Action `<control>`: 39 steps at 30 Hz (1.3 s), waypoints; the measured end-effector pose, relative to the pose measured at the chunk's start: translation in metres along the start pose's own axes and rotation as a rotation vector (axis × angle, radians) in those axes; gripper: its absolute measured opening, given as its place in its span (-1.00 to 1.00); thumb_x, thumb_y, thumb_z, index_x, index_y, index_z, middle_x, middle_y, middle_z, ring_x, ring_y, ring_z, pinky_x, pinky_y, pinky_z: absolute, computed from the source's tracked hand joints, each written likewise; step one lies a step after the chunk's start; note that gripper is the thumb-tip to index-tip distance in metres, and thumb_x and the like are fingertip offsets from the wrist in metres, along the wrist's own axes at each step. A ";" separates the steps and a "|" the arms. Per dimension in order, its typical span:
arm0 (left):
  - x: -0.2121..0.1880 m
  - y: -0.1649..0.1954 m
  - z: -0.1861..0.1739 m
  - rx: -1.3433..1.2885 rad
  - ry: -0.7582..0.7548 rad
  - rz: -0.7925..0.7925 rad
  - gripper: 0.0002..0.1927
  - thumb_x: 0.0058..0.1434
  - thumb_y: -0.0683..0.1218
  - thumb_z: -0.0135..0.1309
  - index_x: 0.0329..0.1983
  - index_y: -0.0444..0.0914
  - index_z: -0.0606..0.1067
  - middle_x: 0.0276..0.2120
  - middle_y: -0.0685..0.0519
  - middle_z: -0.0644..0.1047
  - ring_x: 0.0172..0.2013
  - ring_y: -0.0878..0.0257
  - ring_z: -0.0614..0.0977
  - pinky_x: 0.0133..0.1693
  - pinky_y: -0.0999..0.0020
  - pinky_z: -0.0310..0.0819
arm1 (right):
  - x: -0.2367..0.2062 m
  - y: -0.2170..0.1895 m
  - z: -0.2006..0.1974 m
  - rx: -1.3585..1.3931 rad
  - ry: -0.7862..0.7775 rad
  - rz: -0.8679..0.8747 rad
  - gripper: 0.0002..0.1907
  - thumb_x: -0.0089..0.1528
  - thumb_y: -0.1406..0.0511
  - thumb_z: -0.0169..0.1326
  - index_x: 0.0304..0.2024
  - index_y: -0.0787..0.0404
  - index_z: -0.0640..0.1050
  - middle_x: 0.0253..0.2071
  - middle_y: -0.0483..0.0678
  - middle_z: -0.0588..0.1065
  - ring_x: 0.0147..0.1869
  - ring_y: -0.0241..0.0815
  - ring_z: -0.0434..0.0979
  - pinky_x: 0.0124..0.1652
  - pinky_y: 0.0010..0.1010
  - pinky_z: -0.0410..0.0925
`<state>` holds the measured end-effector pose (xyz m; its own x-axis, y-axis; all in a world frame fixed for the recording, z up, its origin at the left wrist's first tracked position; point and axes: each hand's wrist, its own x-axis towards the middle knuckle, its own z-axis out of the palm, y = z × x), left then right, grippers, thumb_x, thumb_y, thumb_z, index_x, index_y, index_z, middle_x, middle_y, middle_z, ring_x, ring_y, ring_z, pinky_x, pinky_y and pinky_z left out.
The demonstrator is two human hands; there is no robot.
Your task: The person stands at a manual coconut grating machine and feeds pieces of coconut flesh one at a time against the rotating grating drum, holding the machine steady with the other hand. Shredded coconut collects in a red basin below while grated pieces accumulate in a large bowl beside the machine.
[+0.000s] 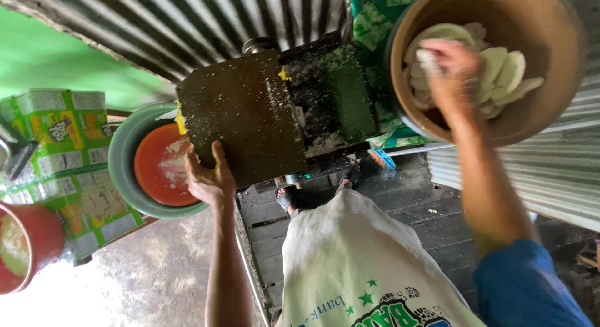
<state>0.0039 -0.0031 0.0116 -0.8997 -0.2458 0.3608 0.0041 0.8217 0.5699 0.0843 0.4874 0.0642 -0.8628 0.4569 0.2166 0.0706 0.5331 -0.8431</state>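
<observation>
Pale slices [500, 70] in brown bowl [550, 27], right hand [451, 69] fingers grasping some, left hand [209, 177] flat against dark machine [250, 114]

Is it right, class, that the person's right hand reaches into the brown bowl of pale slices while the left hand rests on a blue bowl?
Not quite. In the head view, the right hand does reach into the brown bowl of pale slices, but the left hand rests on the edge of the dark metal machine. The bowl beside it is orange, inside a green basin.

We see: grating machine [250, 114] dull dark metal, rough with crumbs; brown basin [550, 64] smooth matt plastic; wall sheet [187, 20] corrugated metal; orange bowl [150, 171] glossy plastic.
</observation>
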 end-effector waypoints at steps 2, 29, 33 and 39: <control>0.002 0.000 -0.001 0.010 -0.019 -0.033 -0.33 0.31 0.30 0.27 0.13 -0.36 0.55 -0.03 -0.17 0.66 -0.15 0.02 0.74 -0.09 0.16 0.65 | 0.005 0.036 -0.040 -0.459 -0.082 0.047 -0.62 0.24 0.19 0.26 0.06 0.20 0.60 0.02 0.06 0.58 0.08 -0.02 0.59 0.10 -0.23 0.48; -0.001 0.005 0.011 -0.108 0.049 -0.041 -0.51 0.27 0.17 0.36 0.03 -0.26 0.57 -0.10 -0.08 0.69 -0.18 0.07 0.73 -0.08 0.23 0.62 | 0.019 0.000 -0.040 0.727 -0.299 0.275 -0.64 0.44 0.48 -0.13 0.24 0.25 0.52 0.31 0.05 0.48 0.13 -0.15 0.58 -0.03 -0.27 0.57; -0.004 0.013 0.008 -0.030 -0.005 -0.125 -0.49 0.27 0.23 0.30 0.01 -0.25 0.58 -0.12 -0.06 0.68 -0.20 0.10 0.74 -0.11 0.25 0.65 | 0.014 0.001 0.052 0.627 -0.466 0.159 -0.61 0.35 0.48 -0.10 0.19 0.22 0.54 0.28 -0.03 0.50 0.27 -0.17 0.54 0.04 -0.26 0.55; 0.001 0.012 0.008 0.089 -0.124 -0.096 -0.33 0.26 0.30 0.18 0.12 -0.35 0.50 -0.06 -0.24 0.61 -0.25 -0.10 0.70 -0.30 0.07 0.60 | -0.004 -0.005 0.102 0.052 -0.535 -0.110 -0.51 0.23 0.28 0.29 0.23 0.14 0.58 0.09 0.14 0.56 0.09 -0.03 0.60 0.07 -0.29 0.47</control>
<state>-0.0010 0.0107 0.0128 -0.9411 -0.2642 0.2112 -0.1178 0.8413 0.5276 0.0366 0.4102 0.0169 -0.9988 -0.0329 0.0363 -0.0480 0.5150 -0.8558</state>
